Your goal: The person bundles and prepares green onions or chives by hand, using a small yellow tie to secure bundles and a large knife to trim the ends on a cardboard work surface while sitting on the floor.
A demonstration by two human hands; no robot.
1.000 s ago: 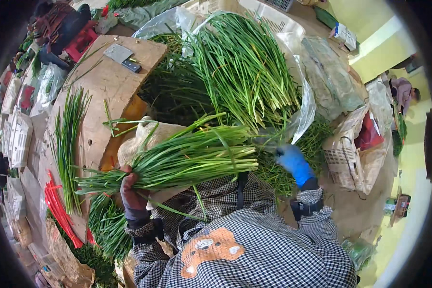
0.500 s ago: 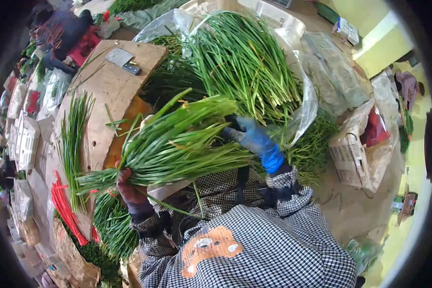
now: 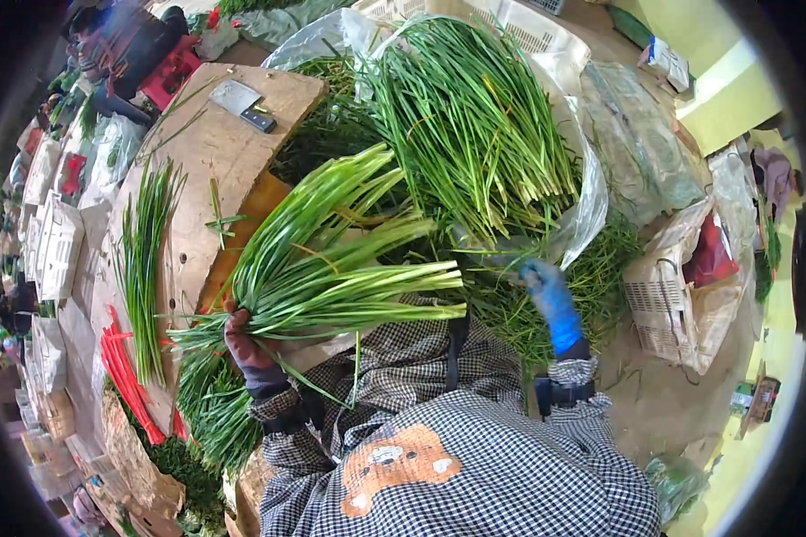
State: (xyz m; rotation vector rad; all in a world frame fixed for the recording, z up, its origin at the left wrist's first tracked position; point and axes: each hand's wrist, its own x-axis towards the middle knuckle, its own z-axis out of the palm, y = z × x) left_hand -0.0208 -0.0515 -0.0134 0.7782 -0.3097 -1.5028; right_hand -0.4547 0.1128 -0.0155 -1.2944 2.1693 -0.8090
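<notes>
The bunch of greens (image 3: 331, 259) sits mid-frame, just left of centre, thin leafy end to the left, pale stalk ends fanning out rightward, and that fan looks like the trouble spot! Only one hand has hold of it, close to the narrow end, so a loosened grip or a quick shake could well let the outer stalks slide free. One stray stalk (image 3: 356, 367) already dangles below, a likely candidate to drop. And with the big heap (image 3: 475, 134) just beyond at upper centre, a swing that way might tangle the two.

Now the hands! The left hand (image 3: 249, 345), in a dark glove at centre left, is closed firmly around the bunch, thumb up over the stalks. Over on the right of centre, the right hand (image 3: 551, 304), in blue, hovers apart from the bunch, above the loose greens (image 3: 600, 264). It's blurred: no telling how far its fingers are spread, but nothing shows in its grasp, and whether it touches anything can't be made out.
</notes>
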